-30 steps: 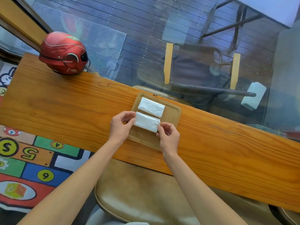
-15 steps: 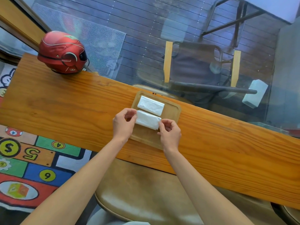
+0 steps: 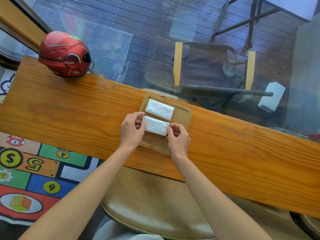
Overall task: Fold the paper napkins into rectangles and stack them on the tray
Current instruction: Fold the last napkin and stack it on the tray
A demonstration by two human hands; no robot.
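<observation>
A person stands at a narrow wooden counter (image 3: pixel 69 115), both hands over a wooden tray (image 3: pixel 183 118). The left hand (image 3: pixel 132 131) pinches the left end of a folded white napkin (image 3: pixel 155 125) between thumb and fingers; the right hand (image 3: pixel 178 140) pinches the right end likewise, its other fingers curled. The held napkin sits low over the tray's middle, just beside a second folded napkin (image 3: pixel 160 109) lying flat at the tray's far end; whether the two touch cannot be told. A red helmet (image 3: pixel 65 54) rests well apart, at the counter's left end.

Probable risks: released here, the napkin lands next to its fellow rather than on it, leaving no stack. Uneven release by either hand could let the soft folds spring open or skew the rectangle.
</observation>
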